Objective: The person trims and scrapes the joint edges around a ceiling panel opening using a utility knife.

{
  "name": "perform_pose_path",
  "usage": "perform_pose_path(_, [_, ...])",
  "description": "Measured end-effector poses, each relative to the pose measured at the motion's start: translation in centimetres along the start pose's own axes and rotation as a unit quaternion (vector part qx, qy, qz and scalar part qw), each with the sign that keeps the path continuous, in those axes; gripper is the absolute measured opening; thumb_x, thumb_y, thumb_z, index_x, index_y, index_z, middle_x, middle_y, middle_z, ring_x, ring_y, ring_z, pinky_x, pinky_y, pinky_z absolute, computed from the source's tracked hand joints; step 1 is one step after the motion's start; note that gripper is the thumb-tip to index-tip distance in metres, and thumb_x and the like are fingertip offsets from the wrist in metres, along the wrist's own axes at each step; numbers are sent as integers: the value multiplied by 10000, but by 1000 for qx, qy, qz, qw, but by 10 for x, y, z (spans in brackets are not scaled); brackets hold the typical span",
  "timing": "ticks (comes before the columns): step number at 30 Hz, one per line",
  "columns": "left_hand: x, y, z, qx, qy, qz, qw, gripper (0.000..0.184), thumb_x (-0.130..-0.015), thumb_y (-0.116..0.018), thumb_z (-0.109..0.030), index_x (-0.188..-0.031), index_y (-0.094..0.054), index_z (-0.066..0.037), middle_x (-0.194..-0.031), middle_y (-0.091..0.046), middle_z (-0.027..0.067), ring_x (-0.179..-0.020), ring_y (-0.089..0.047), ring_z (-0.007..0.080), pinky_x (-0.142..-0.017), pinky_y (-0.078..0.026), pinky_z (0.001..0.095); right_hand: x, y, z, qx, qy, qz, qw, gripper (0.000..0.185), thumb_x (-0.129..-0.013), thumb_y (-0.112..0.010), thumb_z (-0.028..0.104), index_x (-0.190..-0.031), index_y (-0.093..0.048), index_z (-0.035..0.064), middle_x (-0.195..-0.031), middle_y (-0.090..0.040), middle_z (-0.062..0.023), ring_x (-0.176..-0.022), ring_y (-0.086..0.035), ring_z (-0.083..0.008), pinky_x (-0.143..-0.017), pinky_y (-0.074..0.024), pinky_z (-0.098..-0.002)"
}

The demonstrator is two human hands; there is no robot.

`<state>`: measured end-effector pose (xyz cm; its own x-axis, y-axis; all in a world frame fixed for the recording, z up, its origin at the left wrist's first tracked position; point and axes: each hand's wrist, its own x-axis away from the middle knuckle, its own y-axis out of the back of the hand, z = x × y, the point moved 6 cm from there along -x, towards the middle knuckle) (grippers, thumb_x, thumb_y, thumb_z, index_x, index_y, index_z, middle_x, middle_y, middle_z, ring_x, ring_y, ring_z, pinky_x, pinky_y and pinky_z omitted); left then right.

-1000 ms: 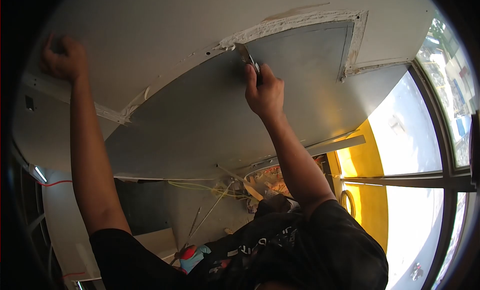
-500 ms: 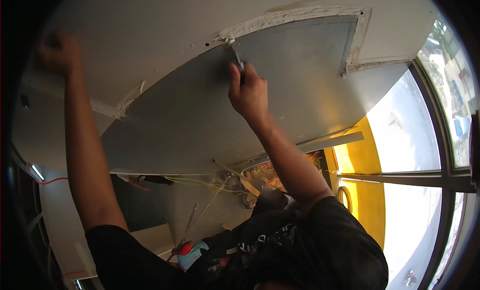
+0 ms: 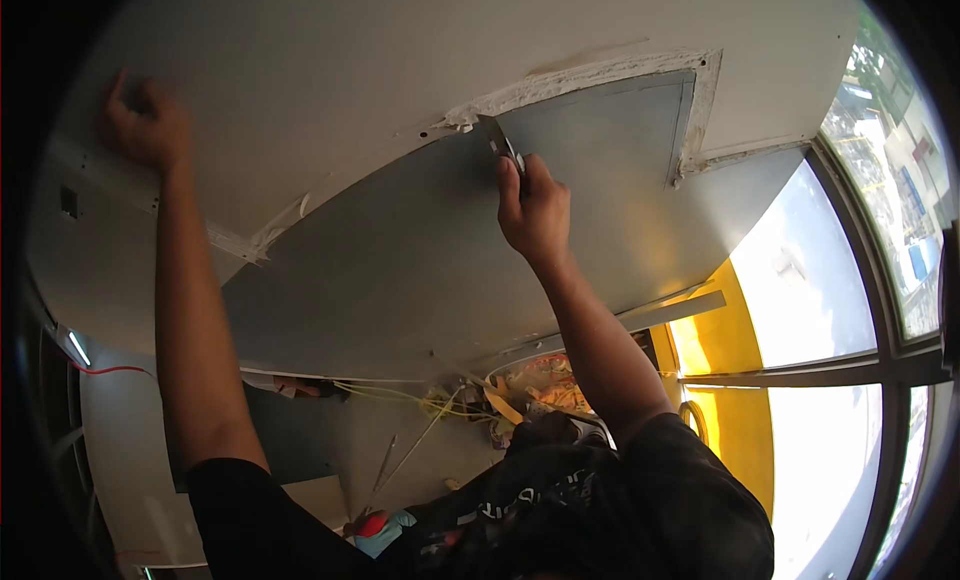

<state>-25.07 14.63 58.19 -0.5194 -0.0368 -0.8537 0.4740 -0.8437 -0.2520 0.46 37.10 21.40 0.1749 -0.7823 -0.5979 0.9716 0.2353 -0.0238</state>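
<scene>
My right hand (image 3: 540, 208) is closed around the handle of a utility knife (image 3: 500, 143). Its metal blade points up and left, with the tip by the ragged white edge strip (image 3: 590, 78) of the pale ceiling panel. Crumpled white scraps hang from the strip just left of the blade. Below that edge lies the grey recessed surface (image 3: 430, 240). My left hand (image 3: 150, 125) is raised at the far left against or close to the pale panel (image 3: 300, 60). Its fingers are partly bent and apart, and I see nothing in them.
A loose strip peels near the left corner joint (image 3: 262, 242). Below are a yellow panel (image 3: 745, 330), framed windows (image 3: 885, 360), thin yellow-green cables (image 3: 390, 392), a long pole (image 3: 420, 410) and a clutter of material (image 3: 545, 385). Another person's hand (image 3: 295, 385) shows lower left.
My right hand has shifted right and down in view, and the knife blade has come away from the white scraps. My left hand has moved slightly right and down, its fingers less closed.
</scene>
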Motion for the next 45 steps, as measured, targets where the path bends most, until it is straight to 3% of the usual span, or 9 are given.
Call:
perform_pose_path(15, [2, -2, 5, 22, 6, -10, 1000, 399, -859, -738, -338, -1205, -686, -147, -1243, -680, 75, -1210, -568, 343, -1072, -385, 484, -5, -10, 3, 54, 48, 20, 997, 347, -971, -697, 311, -772, -544, 72, -551, -581, -157, -506, -610, -409, -465, -474, -451])
perform_pose_path(26, [4, -5, 10, 54, -7, -32, 998, 419, -837, -739, -384, -1169, -711, -131, -1192, -696, 115, -1204, -567, 354, -1066, -383, 492, 10, -30, 16, 41, -2, -8, 999, 364, -987, -687, 297, -761, -527, 62, -557, -570, -160, -491, -591, -416, -458, -467, -443])
perform_pose_path(30, [3, -8, 16, -27, -5, -26, 999, 499, -864, -743, -426, -1233, -699, -93, -1181, -704, 155, -1134, -633, 368, -1047, -402, 491, 23, -50, 20, 7, -49, -11, 999, 357, -996, -672, 307, -777, -542, 56, -572, -582, -188, -516, -608, -434, -471, -476, -464])
perform_pose_path(32, [4, -11, 20, -28, -16, -27, 999, 482, -857, -747, -425, -1205, -717, -93, -1159, -714, 156, -1107, -647, 371, -1042, -407, 490, 34, -62, 24, -18, -68, 53, 996, 356, -1010, -646, 325, -798, -562, 52, -603, -605, -219, -556, -627, -457, -487, -480, -498])
perform_pose_path(33, [3, -13, 20, -43, -22, -33, 998, 463, -856, -749, -419, -1180, -726, -90, -1140, -720, 154, -1095, -654, 373, -1035, -414, 490, 42, -67, 34, 105, 6, 192, 976, 361, -1022, -622, 348, -831, -577, 45, -639, -629, -235, -593, -636, -473, -507, -483, -524])
perform_pose_path(36, [1, -21, 32, 31, -4, -35, 999, 443, -851, -753, -403, -1153, -735, -81, -1124, -725, 154, -1090, -657, 378, -1024, -426, 491, 91, -74, 10, 114, -36, 269, 956, 382, -1031, -615, 367, -839, -578, 39, -615, -618, -191, -580, -640, -441, -522, -484, -479])
perform_pose_path(37, [1, -24, 44, 98, 25, -26, 995, 441, -848, -756, -393, -1151, -735, -74, -1128, -724, 156, -1098, -653, 381, -1019, -432, 492, 84, -71, 4, 118, -24, 262, 958, 382, -1031, -615, 367, -839, -578, 39, -615, -618, -191, -580, -640, -441, -522, -484, -479])
perform_pose_path(39, [2, -17, 30, 61, 4, -59, 996, 423, -826, -743, -396, -1122, -739, -94, -1127, -723, 144, -1097, -643, 375, -1012, -432, 496, 80, -40, -3, 34, -105, 118, 987, 388, -1035, -614, 357, -823, -555, 36, -604, -604, -178, -567, -635, -422, -517, -473, -457])
perform_pose_path(45, [1, -12, 26, -8, -25, -46, 999, 431, -824, -729, -414, -1112, -739, -93, -1125, -722, 150, -1085, -643, 371, -1001, -437, 493, 28, -11, 10, 31, -65, 28, 997, 360, -1032, -614, 330, -813, -541, 53, -579, -603, -170, -541, -633, -423, -484, -478, -472])
